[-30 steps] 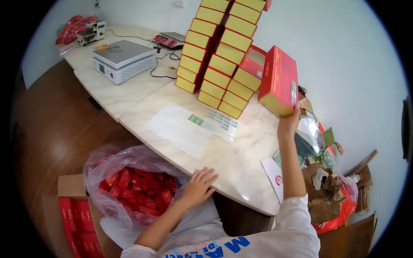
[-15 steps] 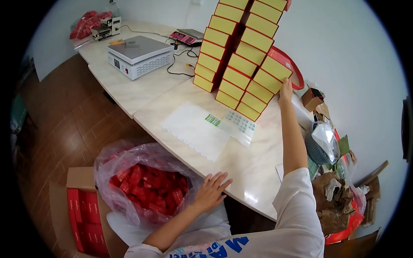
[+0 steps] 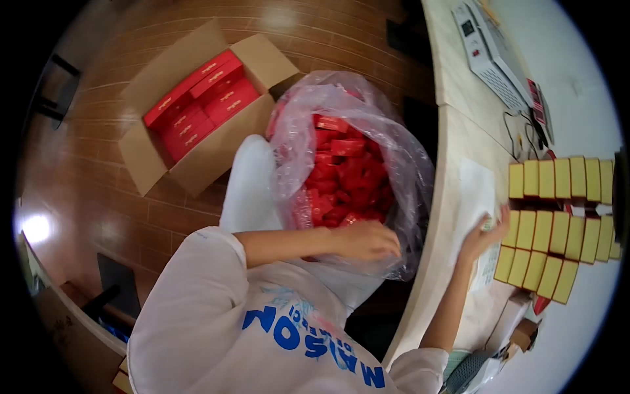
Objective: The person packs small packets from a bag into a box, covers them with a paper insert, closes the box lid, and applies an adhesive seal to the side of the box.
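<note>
My left hand (image 3: 369, 240) is over the near edge of the clear plastic bag (image 3: 292, 154), its fingers loosely bent and nothing visible in them. Inside the bag lie several small red packets (image 3: 348, 148). On the table, my right hand (image 3: 484, 235) is at the white sheet (image 3: 476, 187), thumb and fingers apart, with a bit of green sticker showing between them. The hand partly covers the sticker sheet (image 3: 484, 269). Just beyond its fingertips stand stacked red boxes with yellow sides (image 3: 526, 230).
An open cardboard carton (image 3: 147, 154) holding red boxes (image 3: 203, 105) stands on the floor beside the bag. The table (image 3: 453, 134) runs along the right, with a white device (image 3: 489, 62) at its far end. A grey basket (image 3: 467, 373) is at the lower right.
The view has turned down and toward the floor. My right hand has let go of the red box, now on the stack, and moved to the sheets. My left hand has left the table edge for the bag.
</note>
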### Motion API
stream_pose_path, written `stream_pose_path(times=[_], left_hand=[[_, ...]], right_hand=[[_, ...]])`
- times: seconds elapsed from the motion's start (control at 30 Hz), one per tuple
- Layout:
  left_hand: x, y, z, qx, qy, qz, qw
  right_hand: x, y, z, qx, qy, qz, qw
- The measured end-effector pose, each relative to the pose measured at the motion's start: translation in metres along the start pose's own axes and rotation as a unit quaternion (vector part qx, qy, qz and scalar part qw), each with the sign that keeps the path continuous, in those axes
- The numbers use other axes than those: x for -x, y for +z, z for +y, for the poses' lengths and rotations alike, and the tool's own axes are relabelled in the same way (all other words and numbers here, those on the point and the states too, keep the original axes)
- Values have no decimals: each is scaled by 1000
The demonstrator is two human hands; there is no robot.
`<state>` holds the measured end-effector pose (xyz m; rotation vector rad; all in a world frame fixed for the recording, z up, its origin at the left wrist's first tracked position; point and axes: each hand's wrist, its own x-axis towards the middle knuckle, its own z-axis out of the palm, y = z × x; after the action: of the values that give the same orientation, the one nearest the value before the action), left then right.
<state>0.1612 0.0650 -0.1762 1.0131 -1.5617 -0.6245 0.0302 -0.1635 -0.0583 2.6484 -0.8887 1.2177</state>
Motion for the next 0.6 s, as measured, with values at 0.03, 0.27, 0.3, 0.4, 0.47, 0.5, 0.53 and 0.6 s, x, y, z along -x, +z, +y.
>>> stream_pose_path(times=[0.03, 0.27, 0.3, 0.4, 0.47, 0.5, 0.53, 0.6], left_hand=[[20, -35, 4, -49, -40, 41, 997], [211, -202, -22, -156, -337, 512, 775], [230, -218, -17, -153, -347, 564, 734], [325, -267, -62, -260, -405, 542, 689], [363, -307, -96, -322, -462, 501, 657], [383, -328, -119, -374, -479, 463, 645], [402, -354, -145, -404, -482, 442, 639], [425, -404, -184, -470, -491, 377, 630]], right_hand=[[-1, 24, -35, -18, -41, -33, 998], [-17, 135, -194, -152, -224, -208, 940], [-18, 146, -203, -152, -230, -226, 935], [-15, 174, -220, -146, -248, -258, 923], [-5, 183, -210, -130, -238, -276, 922], [2, 179, -206, -128, -229, -285, 922], [10, 173, -201, -122, -219, -296, 922], [30, 157, -194, -105, -196, -307, 925]])
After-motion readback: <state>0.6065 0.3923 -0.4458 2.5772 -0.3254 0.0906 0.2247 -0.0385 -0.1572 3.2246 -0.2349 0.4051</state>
